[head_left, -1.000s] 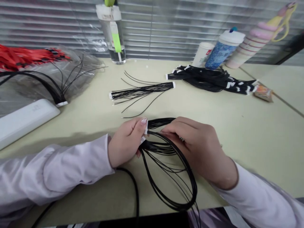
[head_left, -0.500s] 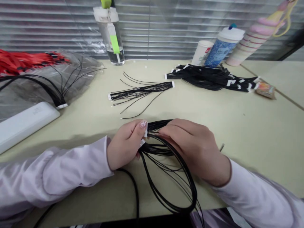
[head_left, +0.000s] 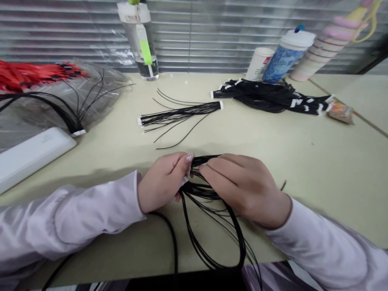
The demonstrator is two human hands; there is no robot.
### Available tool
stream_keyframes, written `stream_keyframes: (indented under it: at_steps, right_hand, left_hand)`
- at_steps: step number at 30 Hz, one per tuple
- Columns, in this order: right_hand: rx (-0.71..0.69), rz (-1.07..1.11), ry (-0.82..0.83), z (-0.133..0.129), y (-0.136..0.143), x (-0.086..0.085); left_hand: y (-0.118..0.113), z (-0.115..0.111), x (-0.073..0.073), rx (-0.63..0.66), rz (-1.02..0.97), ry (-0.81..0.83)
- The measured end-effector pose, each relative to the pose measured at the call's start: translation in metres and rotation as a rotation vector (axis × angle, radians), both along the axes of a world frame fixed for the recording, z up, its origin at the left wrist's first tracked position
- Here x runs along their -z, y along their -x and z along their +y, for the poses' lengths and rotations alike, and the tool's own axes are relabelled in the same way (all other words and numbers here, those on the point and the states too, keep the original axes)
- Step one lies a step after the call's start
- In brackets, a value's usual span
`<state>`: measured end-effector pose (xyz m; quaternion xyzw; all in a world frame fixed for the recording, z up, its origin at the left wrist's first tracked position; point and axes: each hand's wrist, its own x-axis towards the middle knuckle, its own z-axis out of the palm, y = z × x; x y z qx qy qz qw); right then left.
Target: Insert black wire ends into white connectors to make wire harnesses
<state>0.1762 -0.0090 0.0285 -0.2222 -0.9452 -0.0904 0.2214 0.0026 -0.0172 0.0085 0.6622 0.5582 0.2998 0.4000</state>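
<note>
Near the table's front edge, my left hand (head_left: pixel 165 182) grips the white connector (head_left: pixel 184 180) end of a black wire harness (head_left: pixel 201 190), thumb on top. My right hand (head_left: pixel 247 188) is closed on black wires just right of that connector, its fingertips close to my left thumb. Wires loop down below both hands toward the table edge. The ends inside my fingers are partly hidden. Beyond my hands lies another black wire bundle (head_left: pixel 182 113) with white connectors at both ends and several loose strands.
At the back right is a pile of black harnesses (head_left: pixel 263 97) beside a small packet (head_left: pixel 341 112). Bottles (head_left: pixel 286 56) and a clear water bottle (head_left: pixel 145 48) stand by the blinds. On the left are a white power-bank-like block (head_left: pixel 33 155), a plastic bag (head_left: pixel 100 97) and red wires (head_left: pixel 33 76).
My right fingertips have moved slightly left, closer to the connector and my left thumb. The hanging wire loop has shifted a little left. The view has tilted slightly.
</note>
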Motion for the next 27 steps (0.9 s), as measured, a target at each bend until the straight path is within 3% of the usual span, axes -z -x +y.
stream_keyframes:
  at_steps: [3,7,10,13,19,24,27]
  right_hand:
    - [0.089,0.022,0.057,0.001,-0.002,-0.006]
    - [0.315,0.097,0.054,0.004,-0.017,-0.022]
    - [0.247,-0.024,0.375,0.003,-0.027,-0.029]
    - [0.127,-0.134,0.706,-0.002,-0.023,-0.025]
    - [0.218,-0.093,0.702,-0.009,0.001,-0.004]
    - [0.131,-0.074,0.782,-0.004,0.001,-0.002]
    - [0.169,-0.102,0.743,-0.005,0.000,-0.003]
  left_hand:
    - [-0.001,0.000,0.001,-0.077,-0.102,0.071]
    - [-0.004,0.006,0.005,-0.287,-0.266,0.138]
    - [-0.006,0.011,0.008,-0.388,-0.374,0.171]
    - [-0.007,0.012,0.010,-0.405,-0.410,0.169]
    - [-0.004,0.011,0.013,-0.384,-0.394,0.163]
    - [-0.004,0.010,0.010,-0.370,-0.338,0.149]
    - [-0.005,0.009,0.008,-0.358,-0.302,0.136]
